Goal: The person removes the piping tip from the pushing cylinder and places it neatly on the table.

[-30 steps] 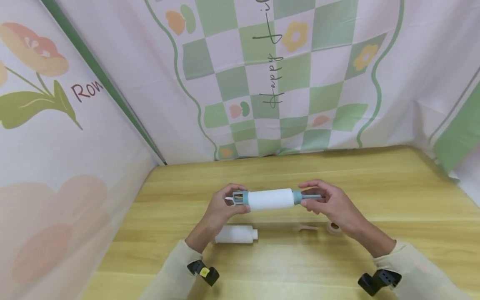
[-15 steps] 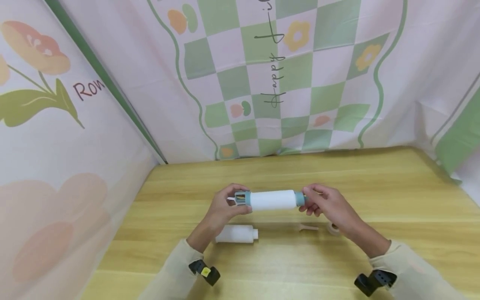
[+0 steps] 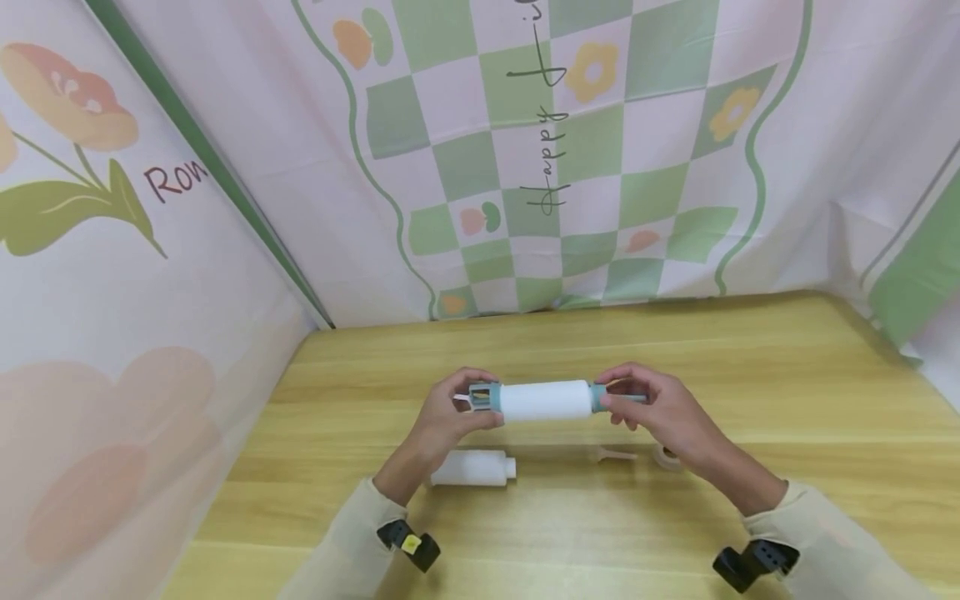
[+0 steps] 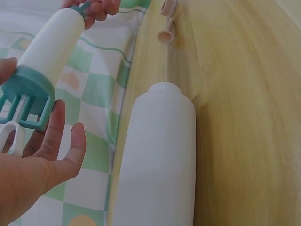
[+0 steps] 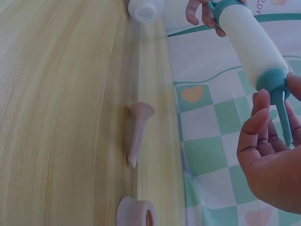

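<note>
Level above the table, a white sausage stuffer (image 3: 543, 400) with teal fittings is held between both hands. My left hand (image 3: 444, 417) grips its teal open-framed end (image 4: 35, 84), thumb on one side and fingers on the other. A white plunger loop (image 4: 18, 143) sticks out there. At the opposite end, my right hand (image 3: 663, 410) pinches the teal collar (image 5: 273, 82) between thumb and fingers. The thin teal nozzle (image 5: 284, 120) points out past the collar into the right palm. Part of the framed end is hidden by the left hand.
A plain white bottle (image 3: 472, 468) lies on the wooden table (image 3: 570, 533) below the left hand. Under the right hand are a pink flared nozzle (image 5: 138, 134) and a pink ring (image 5: 124, 214). A checked curtain (image 3: 517, 167) hangs along the back edge.
The right hand closed over the nozzle half a second ago and has since rotated back, so the nozzle shows again. The left hand stays almost still on the sausage stuffer.
</note>
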A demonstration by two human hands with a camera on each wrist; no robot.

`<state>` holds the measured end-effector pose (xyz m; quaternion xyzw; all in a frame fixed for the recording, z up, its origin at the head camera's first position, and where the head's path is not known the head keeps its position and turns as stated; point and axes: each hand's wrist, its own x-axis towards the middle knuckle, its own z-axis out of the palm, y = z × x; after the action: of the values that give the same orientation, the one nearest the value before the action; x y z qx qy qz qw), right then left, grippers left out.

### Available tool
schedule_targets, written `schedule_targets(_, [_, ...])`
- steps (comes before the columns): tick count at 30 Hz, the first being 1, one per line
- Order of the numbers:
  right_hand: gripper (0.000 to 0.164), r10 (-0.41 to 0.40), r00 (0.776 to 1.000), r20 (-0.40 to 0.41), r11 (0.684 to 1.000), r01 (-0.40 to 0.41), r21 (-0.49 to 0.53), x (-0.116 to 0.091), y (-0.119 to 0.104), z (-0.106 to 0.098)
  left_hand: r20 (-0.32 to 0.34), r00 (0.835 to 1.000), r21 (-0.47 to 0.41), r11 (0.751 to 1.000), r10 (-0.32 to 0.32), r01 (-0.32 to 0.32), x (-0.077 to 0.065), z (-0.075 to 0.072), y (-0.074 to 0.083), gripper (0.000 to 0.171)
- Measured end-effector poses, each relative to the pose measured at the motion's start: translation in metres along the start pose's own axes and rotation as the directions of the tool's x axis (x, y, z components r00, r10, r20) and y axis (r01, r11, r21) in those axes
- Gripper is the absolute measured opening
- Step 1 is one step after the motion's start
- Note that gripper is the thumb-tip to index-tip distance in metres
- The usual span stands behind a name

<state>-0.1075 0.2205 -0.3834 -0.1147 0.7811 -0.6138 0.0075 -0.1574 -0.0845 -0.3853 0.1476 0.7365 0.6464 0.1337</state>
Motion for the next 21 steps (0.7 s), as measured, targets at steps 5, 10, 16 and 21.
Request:
schedule_targets(5, [0.040,-0.025,1.000,0.002,0.999,0.025,0.021,0.0001,0.0022,-0.0001,-0.006,1.000,0.000,1.000,0.002,-0.002,0.0000,-0.0003,-0.0005,0.047])
schedule_targets(10, [0.043,-0.034,0.999,-0.002,0.999,0.034,0.026,0.0004,0.0029,0.0007,-0.007,1.000,-0.007,1.000,0.005,-0.005,0.0002,-0.0003,-0.0018,0.047])
schedule_targets(16, [0.038,-0.022,1.000,0.000,1.000,0.022,0.006,-0.0001,0.0001,-0.0002,-0.006,1.000,-0.009,1.000,0.003,-0.003,0.0004,-0.0004,-0.0008,0.046])
schedule_targets(21, [0.042,0.049,0.999,-0.023,0.999,-0.049,-0.017,0.0013,-0.0022,0.0003,-0.003,1.000,-0.006,1.000,-0.002,0.002,0.0005,-0.0006,-0.0005,0.046])
